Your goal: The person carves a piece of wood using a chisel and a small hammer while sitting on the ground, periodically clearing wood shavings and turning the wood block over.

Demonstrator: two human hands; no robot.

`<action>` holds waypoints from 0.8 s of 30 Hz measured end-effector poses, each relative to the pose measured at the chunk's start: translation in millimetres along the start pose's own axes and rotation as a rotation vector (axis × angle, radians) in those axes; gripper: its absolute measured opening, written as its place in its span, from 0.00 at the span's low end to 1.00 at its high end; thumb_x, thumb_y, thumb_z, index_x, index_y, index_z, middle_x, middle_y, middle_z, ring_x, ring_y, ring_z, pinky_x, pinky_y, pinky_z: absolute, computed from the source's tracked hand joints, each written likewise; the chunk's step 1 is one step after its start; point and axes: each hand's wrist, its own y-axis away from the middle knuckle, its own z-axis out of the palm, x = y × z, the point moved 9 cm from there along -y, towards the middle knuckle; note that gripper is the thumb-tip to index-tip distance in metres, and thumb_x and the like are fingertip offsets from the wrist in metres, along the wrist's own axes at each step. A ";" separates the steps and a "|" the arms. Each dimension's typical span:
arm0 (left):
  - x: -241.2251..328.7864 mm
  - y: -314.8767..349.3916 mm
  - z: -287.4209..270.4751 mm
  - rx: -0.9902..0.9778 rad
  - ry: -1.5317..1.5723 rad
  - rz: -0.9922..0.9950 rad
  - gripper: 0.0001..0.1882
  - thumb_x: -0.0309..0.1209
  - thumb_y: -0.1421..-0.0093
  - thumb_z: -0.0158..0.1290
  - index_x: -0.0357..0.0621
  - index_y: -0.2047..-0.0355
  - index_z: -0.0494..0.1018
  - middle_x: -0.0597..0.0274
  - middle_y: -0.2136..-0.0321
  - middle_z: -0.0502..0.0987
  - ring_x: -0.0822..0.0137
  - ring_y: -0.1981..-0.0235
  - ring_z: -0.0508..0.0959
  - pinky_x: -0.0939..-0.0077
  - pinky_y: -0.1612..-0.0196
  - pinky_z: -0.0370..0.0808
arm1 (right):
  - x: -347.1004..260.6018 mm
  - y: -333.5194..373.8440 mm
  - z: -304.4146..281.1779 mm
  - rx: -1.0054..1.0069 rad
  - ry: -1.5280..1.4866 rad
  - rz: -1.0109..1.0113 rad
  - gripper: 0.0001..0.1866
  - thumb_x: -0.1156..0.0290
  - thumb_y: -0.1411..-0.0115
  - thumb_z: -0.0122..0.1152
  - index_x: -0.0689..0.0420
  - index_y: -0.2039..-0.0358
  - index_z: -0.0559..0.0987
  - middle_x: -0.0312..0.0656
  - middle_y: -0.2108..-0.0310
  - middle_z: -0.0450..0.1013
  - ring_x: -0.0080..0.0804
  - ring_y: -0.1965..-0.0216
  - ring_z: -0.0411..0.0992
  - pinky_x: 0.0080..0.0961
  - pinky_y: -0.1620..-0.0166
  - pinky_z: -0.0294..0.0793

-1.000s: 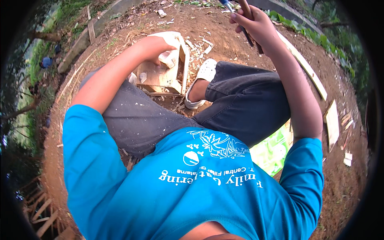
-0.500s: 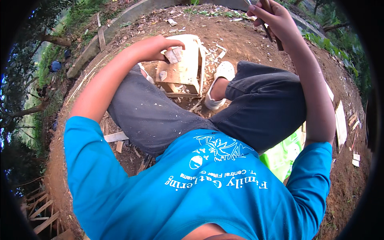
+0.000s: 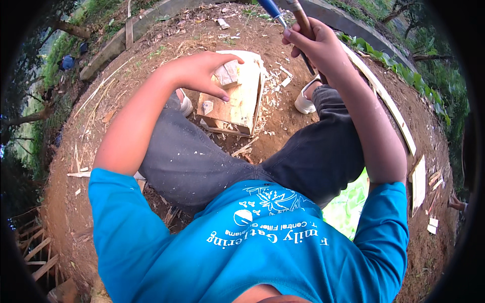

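A pale, roughly squared wood block [image 3: 227,74] rests on top of a wooden box [image 3: 237,103] between my feet. My left hand [image 3: 204,70] curves around the block with thumb and fingers spread, apart from it at the thumb. A smaller pale chunk [image 3: 207,106] lies on the box's near left part. Up to the right, my right hand [image 3: 318,48] is closed around two tools together: a blue-handled chisel [image 3: 270,8] with a metal shank, and a tool with a brown wooden handle [image 3: 303,21]. The brown tool's upper end is cut off by the picture's edge.
Wood shavings [image 3: 273,91] litter the brown soil around the box. A long pale strip [image 3: 386,103] and a flat board [image 3: 418,184] lie at the right. A bright green bag [image 3: 348,207] sits beside my right thigh. A concrete edging [image 3: 177,10] runs behind.
My left hand has opened around the block, which now rests on the box. My right hand has come left and lower with both tools, and my right foot has shifted right.
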 end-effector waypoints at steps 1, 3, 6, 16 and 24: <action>-3.2 -0.4 -0.6 0.041 0.009 0.001 0.42 0.36 0.52 0.66 0.51 0.34 0.67 0.46 0.59 0.81 0.54 0.57 0.81 0.59 0.57 0.78 | -1.3 -3.3 7.9 -0.024 0.000 0.009 0.14 0.59 0.33 0.67 0.54 0.59 0.74 0.37 0.64 0.80 0.18 0.68 0.77 0.17 0.62 0.74; -11.1 -3.8 -0.6 0.048 0.050 -0.020 0.41 0.38 0.53 0.66 0.46 0.36 0.70 0.44 0.62 0.82 0.51 0.59 0.82 0.56 0.55 0.77 | -6.1 -5.4 13.6 -0.042 0.040 0.042 0.15 0.59 0.33 0.67 0.54 0.59 0.73 0.37 0.64 0.80 0.17 0.68 0.77 0.17 0.64 0.74; -16.2 -8.0 -5.5 -0.072 0.124 -0.105 0.40 0.37 0.53 0.65 0.46 0.37 0.71 0.45 0.63 0.82 0.50 0.61 0.82 0.57 0.57 0.77 | -15.6 -3.5 19.1 -0.051 0.020 0.031 0.15 0.59 0.33 0.68 0.54 0.59 0.73 0.37 0.63 0.81 0.18 0.70 0.77 0.16 0.66 0.74; 61.0 2.7 14.2 0.139 -0.417 0.195 0.50 0.17 0.49 0.57 0.53 0.25 0.53 0.51 0.59 0.79 0.50 0.60 0.80 0.57 0.56 0.79 | -33.0 0.6 10.2 0.017 -0.126 0.032 0.11 0.67 0.34 0.66 0.59 0.64 0.72 0.34 0.70 0.75 0.19 0.71 0.75 0.20 0.67 0.77; 46.0 5.8 100.6 -0.235 -0.256 0.219 0.51 0.27 0.50 0.70 0.42 0.28 0.55 0.53 0.59 0.80 0.52 0.52 0.79 0.60 0.48 0.77 | -42.7 -2.1 5.0 0.040 -0.180 -0.054 0.11 0.67 0.34 0.66 0.57 0.64 0.72 0.36 0.69 0.77 0.19 0.72 0.76 0.18 0.71 0.74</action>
